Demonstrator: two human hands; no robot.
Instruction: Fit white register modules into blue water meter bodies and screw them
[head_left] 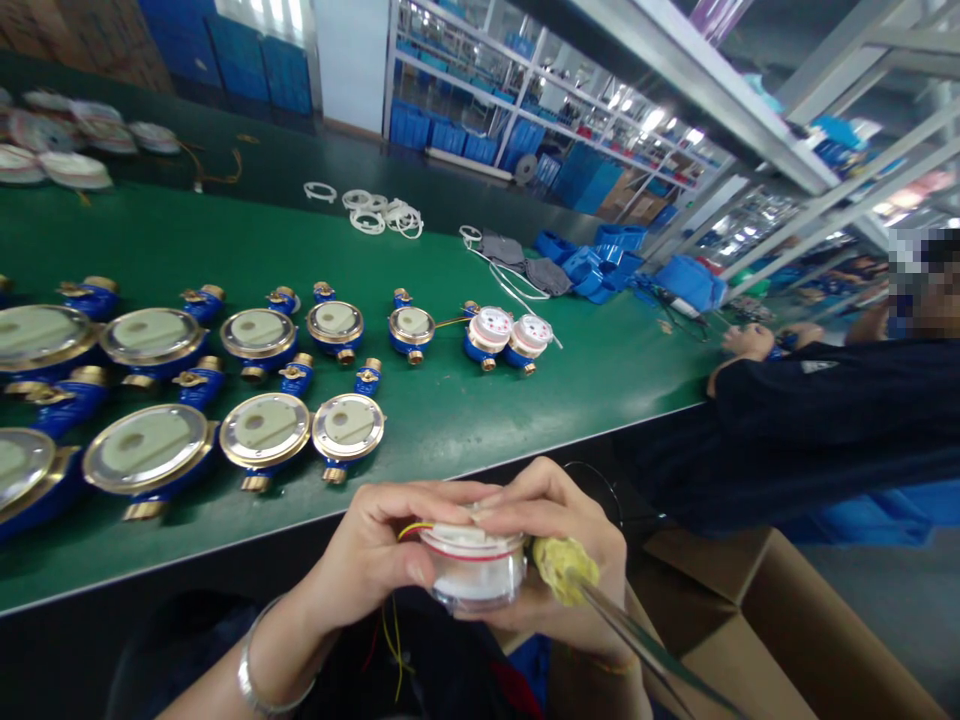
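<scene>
Apparently to steady the clear-cased meter register between them, I have the left hand and right hand part-closed around its sides, the right also gripping a yellow-wrapped metal tool.

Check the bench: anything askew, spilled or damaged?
No spill or damage visible. Just untidy: the white rings lie in a loose heap, and stray wires sprawl near the round white parts, whereas the blue-bodied meters sit in rough rows.

Meters in two rows on the table, rings behind (bunched), box at right
</scene>
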